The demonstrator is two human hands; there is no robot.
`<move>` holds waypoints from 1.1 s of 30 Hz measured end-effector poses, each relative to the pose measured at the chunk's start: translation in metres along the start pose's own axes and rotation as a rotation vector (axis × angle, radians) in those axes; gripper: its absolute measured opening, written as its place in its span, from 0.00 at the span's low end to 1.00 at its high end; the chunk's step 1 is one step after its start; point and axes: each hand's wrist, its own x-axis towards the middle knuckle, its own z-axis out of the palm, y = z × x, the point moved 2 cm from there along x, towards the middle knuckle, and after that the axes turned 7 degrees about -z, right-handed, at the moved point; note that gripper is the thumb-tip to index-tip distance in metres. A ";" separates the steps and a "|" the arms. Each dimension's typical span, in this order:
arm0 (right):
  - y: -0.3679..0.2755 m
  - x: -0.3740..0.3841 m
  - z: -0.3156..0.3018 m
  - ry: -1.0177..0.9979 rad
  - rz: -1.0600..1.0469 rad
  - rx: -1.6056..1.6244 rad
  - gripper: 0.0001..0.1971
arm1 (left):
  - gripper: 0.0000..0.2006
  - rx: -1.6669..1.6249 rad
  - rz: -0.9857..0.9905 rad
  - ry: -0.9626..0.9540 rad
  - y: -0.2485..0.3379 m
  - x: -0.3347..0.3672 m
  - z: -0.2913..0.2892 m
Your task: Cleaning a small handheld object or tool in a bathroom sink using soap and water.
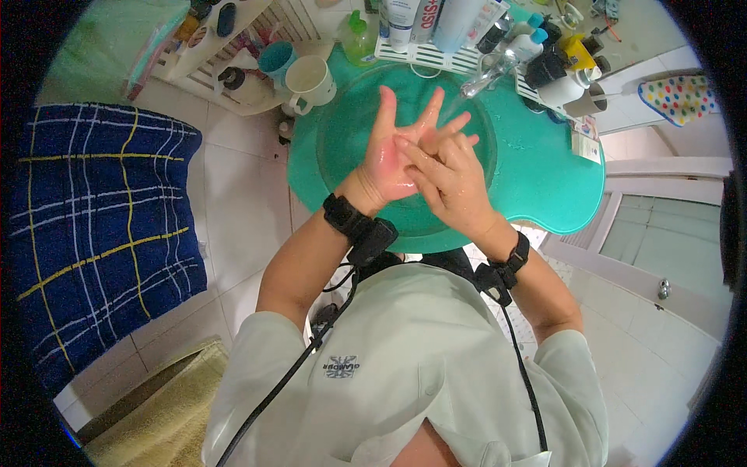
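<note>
My left hand (387, 156) is held palm up over the green glass basin (334, 183), its fingers spread and its skin wet. My right hand (455, 183) lies against the left palm, with its fingertips stretched across the palm and touching it. Part of the left hand's finger side is hidden behind the right hand. No object shows in either hand. Just beyond the fingers is the metal faucet (484, 76), with a thin stream of water seeming to fall from it.
A green counter (556, 191) surrounds the basin. Behind it stand a white rack (424, 56) with tubes and bottles, and a green soap bottle (359, 39). A white mug (311, 82) is at the left edge. A blue checked towel (109, 226) hangs left; a white door (661, 241) is right.
</note>
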 end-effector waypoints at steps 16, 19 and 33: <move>-0.005 -0.001 0.000 -0.128 0.014 -0.040 0.18 | 0.49 0.005 0.006 -0.019 -0.001 -0.001 -0.007; -0.003 -0.003 -0.004 -0.094 -0.117 -0.059 0.21 | 0.50 -0.025 0.011 -0.024 -0.002 -0.002 -0.004; -0.002 0.021 -0.012 0.018 0.342 0.049 0.10 | 0.49 -0.001 0.065 0.107 -0.006 0.002 0.002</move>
